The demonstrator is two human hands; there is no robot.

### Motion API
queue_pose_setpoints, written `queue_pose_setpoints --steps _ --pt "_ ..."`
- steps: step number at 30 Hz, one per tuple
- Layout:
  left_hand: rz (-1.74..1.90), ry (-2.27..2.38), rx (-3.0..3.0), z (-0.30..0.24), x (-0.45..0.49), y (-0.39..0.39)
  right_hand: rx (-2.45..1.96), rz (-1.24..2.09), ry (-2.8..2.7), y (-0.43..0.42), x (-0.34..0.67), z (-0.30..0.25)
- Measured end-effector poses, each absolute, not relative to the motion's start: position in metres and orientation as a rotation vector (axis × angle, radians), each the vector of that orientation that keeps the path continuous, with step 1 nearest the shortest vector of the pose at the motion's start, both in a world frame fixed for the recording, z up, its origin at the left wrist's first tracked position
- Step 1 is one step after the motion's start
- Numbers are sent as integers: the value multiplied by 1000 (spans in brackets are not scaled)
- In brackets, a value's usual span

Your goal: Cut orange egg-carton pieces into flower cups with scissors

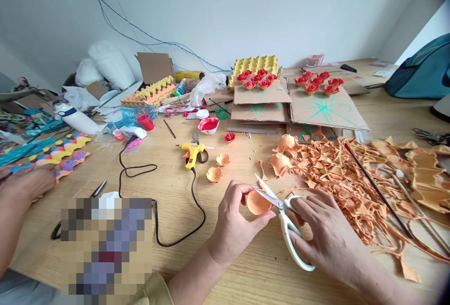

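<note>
Pinched in my left hand (239, 220) is a small orange egg-carton cup (259, 203), its hollow side facing up. My right hand (318, 230) grips a pair of white-handled scissors (295, 244), thumb and fingers in the loops. The scissor blades are spread, one lying across the cup's upper edge. Left of the cup, two trimmed cups (214, 175) with petal-like rims sit on the table. Beyond them lies a yellow hot glue gun (193, 153) with a black cord. Rough uncut orange cups (280, 164) lie just past the scissors.
A heap of orange carton scraps (337, 178) with sticks covers the right side. Red paper flowers (258, 80) stand on cardboard sheets (323, 108) at the back. A co-worker's hand (31, 180) touches a painted egg carton (65, 155) at left. A red paint dish (208, 125) stands mid-table.
</note>
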State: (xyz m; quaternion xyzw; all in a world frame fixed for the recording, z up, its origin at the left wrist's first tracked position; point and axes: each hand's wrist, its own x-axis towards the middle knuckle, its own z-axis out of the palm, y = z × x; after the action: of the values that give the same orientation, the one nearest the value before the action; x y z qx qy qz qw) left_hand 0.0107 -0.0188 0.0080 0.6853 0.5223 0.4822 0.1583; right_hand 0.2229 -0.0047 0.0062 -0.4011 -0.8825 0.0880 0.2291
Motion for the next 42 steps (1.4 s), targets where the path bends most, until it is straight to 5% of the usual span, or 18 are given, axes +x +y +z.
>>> queue_pose_setpoints --steps 42 --pt "1358 1472 1933 13 9 -21 -1014 202 -2443 -5 229 13"
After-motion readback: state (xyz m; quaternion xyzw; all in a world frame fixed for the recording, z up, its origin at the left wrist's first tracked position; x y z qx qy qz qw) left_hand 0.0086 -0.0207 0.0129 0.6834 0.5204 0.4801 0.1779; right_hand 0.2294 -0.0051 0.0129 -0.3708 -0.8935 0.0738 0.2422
